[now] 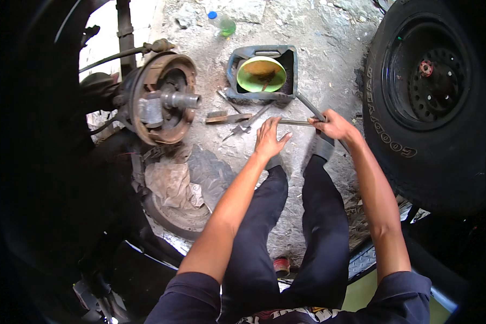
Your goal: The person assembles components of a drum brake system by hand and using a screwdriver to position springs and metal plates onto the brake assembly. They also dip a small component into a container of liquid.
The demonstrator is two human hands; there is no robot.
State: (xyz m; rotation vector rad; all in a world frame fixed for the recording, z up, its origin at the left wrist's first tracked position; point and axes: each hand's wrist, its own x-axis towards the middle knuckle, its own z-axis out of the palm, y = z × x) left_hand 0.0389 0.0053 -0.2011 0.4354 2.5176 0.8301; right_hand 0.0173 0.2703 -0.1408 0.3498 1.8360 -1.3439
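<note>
My right hand (335,125) is closed around a dark metal bar (309,105), which slants from the cut-open container down past my wrist. A thinner grey rod (294,122) runs left from the same hand. At that rod's left end is my left hand (269,141), palm down, fingers stretched and thumb apart. Its fingertips touch or lie beside the rod; I cannot tell which. Just left of them lie a wooden-handled wire brush (217,116) and a dark metal tool (242,128) on the rough floor.
Beyond my hands, a lime-green bowl (262,74) sits in a cut-open dark container (233,75). An exposed wheel hub with brake shoes (167,100) is at left, above a dirty cloth (170,183). A large wheel (386,97) stands right. A bottle with green liquid (225,26) lies far off.
</note>
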